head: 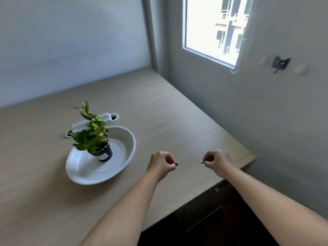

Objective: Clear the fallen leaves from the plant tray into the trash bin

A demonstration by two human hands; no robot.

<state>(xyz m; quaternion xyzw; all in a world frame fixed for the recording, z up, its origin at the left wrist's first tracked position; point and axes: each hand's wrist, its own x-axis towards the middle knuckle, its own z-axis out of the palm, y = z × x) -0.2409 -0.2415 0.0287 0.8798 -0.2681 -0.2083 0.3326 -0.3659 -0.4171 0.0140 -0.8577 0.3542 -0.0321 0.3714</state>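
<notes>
While both hands are hovering over the wooden worktop (53, 201) beside the white plant tray (130, 151), the left hand (162, 165) is pinching a dark green leaf scrap (176, 164) and the right hand (217, 161) a pale one (201, 162), fingers closed tight. Featherlight and likely brittle, such scraps are calling for gentle fingertip grips. No trash bin is showing.

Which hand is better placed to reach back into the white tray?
Left hand: it is nearer the tray, though its grip pinches a dark leaf. The right hand is farther off.
</notes>
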